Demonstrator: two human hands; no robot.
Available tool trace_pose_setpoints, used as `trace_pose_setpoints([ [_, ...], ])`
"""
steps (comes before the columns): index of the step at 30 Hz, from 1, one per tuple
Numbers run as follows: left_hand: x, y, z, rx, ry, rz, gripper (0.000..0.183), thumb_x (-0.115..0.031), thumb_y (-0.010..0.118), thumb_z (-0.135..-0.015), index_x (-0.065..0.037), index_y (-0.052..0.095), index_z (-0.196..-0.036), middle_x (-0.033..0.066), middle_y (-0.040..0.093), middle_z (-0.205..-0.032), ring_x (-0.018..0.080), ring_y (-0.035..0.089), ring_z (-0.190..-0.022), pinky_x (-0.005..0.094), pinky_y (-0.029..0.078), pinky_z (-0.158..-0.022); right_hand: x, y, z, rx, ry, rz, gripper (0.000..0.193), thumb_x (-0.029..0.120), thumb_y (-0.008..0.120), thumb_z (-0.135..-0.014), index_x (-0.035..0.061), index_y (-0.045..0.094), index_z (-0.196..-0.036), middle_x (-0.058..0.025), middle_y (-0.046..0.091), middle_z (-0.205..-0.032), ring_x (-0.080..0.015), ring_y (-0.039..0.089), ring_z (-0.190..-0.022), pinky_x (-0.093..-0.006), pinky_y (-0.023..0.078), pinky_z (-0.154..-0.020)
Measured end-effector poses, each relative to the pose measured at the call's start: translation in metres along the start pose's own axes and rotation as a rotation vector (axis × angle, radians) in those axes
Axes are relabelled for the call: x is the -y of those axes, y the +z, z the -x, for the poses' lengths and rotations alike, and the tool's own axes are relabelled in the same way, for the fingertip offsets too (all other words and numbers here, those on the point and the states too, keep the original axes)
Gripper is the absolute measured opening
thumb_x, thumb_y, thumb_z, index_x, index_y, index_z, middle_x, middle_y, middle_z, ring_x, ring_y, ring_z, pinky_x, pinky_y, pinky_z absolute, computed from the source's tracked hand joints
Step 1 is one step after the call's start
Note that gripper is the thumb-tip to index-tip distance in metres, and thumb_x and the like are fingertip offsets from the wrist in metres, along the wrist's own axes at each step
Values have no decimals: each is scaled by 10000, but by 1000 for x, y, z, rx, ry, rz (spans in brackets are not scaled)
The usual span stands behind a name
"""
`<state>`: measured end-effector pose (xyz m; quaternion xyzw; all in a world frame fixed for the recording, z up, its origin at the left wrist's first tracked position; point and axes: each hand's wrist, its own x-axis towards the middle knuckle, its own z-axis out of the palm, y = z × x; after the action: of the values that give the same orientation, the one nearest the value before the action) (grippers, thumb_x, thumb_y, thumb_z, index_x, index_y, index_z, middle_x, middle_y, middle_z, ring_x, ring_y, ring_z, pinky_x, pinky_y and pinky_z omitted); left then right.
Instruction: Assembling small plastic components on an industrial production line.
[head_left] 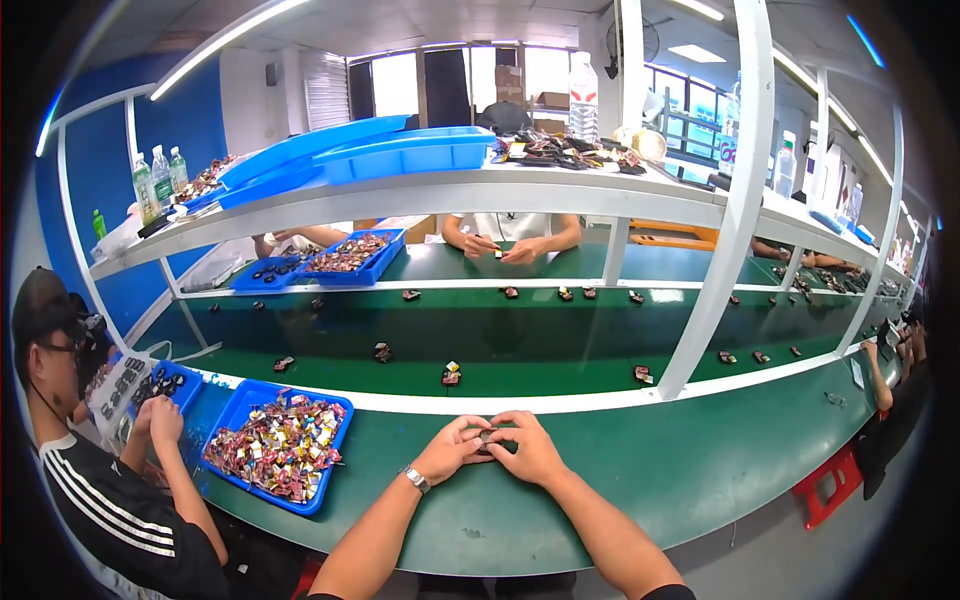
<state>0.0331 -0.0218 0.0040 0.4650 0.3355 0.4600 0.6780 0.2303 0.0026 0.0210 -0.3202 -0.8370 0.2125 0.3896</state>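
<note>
My left hand (447, 452), with a metal watch on its wrist, and my right hand (527, 450) meet over the green worktop (470, 520). Their fingers are closed round a small dark part (487, 438), mostly covered, so its kind does not show. To the left of my hands stands a blue tray (338, 440) heaped with small parts (275, 448) in red, white, yellow and black. Just beyond my hands, one small assembly (452, 374) of like colours lies on the green belt (530, 360).
A white frame post (715, 220) rises ahead on the right, carrying a shelf (420, 195) with blue trays and bottles. More small assemblies lie scattered along the belt. Co-workers sit at left (110, 480), opposite (510, 225) and far right. A red stool (832, 485) stands at right.
</note>
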Motion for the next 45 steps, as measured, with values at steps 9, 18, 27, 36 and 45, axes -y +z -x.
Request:
trace_pose_setpoints([
  [9,2,-1,-2,-31,2,40,241,-68,507,-973,-65,470,-1212,96,598,-1144,205,619,-1060,397,524,-959,0,3,3,-25,22,-45,116,129,724,-787,101,731,-899,-50,616,-1134,-260,541,-1117,-375,457,-961],
  [18,1,-2,-1,-40,-7,61,229,-60,477,-981,-60,469,-1210,100,567,-1195,200,591,-1103,395,519,-965,1,16,3,-114,26,-61,124,106,703,-789,99,736,-909,-46,619,-1105,-248,556,-1087,-368,485,-908],
  [27,-1,1,0,-24,9,73,217,-54,518,-959,-60,468,-1170,125,560,-1219,216,596,-1103,425,500,-1001,-5,21,5,-133,49,-138,127,128,698,-800,116,740,-919,-40,617,-1155,-266,529,-1119,-391,463,-938],
  [36,2,0,0,10,33,132,223,-86,561,-959,-63,469,-1161,161,518,-1337,234,569,-1170,425,482,-1011,5,20,8,-172,59,-100,158,118,710,-792,116,737,-948,-54,589,-1227,-282,507,-1150,-398,448,-963],
  [45,6,-3,-2,-2,77,170,243,-79,589,-943,-74,471,-1156,171,519,-1357,253,556,-1203,436,482,-999,5,17,6,-162,48,-124,184,102,702,-790,115,738,-969,-57,577,-1267,-288,495,-1189,-402,433,-1001],
])
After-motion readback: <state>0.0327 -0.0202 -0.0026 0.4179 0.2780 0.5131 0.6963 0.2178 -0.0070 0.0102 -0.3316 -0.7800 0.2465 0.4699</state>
